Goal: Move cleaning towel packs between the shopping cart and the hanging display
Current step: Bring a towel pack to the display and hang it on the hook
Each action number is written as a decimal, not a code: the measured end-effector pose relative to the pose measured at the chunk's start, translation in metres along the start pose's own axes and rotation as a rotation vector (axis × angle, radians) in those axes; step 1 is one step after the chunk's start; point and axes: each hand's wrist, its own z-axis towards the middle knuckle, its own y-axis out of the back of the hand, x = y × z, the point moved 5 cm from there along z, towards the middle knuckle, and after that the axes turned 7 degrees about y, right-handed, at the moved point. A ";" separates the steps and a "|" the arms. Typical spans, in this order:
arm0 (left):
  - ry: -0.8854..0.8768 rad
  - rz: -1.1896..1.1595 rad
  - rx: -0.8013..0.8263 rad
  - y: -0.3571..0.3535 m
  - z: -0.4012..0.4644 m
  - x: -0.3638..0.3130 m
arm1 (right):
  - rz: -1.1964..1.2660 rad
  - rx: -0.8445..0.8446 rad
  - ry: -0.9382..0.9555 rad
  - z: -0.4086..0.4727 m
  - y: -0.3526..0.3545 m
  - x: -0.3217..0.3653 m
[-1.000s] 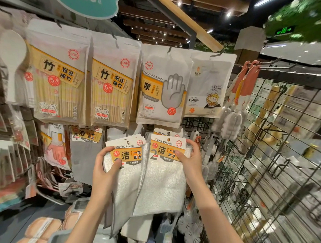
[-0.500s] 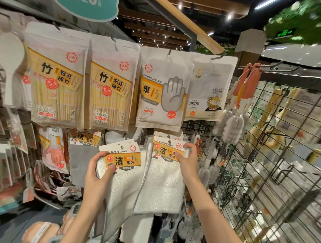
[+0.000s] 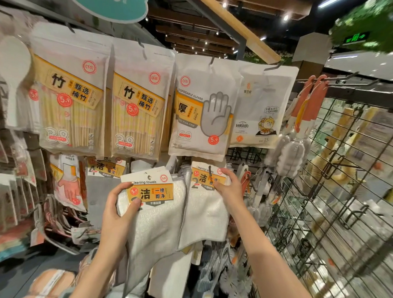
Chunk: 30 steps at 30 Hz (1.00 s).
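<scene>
My left hand (image 3: 119, 209) grips a white cleaning towel pack (image 3: 153, 217) by the left edge of its yellow label card, thumb across the label. The cloth hangs down and to the left. My right hand (image 3: 229, 187) holds the label card of a second cleaning towel pack (image 3: 204, 213), which hangs on the display just right of the first. A hook shows through that card's hole. More towel packs (image 3: 107, 168) hang behind on the display's lower row. No shopping cart is in view.
Above hang bamboo chopstick bags (image 3: 71, 102), a disposable gloves bag (image 3: 201, 113) and a white bag (image 3: 261, 108). Bottle brushes (image 3: 291, 154) hang to the right beside a black wire grid rack (image 3: 340, 199). Glove packs (image 3: 67, 182) hang at the left; sponges (image 3: 46, 287) lie at the lower left.
My left hand has drawn its towel pack left and slightly down, away from the pack at my right hand. My right hand stays on the hanging pack's card.
</scene>
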 end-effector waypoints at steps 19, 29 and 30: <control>0.057 -0.099 0.041 -0.003 -0.012 -0.017 | -0.337 0.166 0.009 -0.035 -0.002 0.025; 0.025 -0.053 0.091 -0.013 -0.021 -0.018 | -0.121 0.159 0.191 -0.067 -0.024 0.064; 0.026 -0.056 0.091 -0.014 -0.022 -0.019 | -0.106 0.176 0.204 -0.071 -0.028 0.067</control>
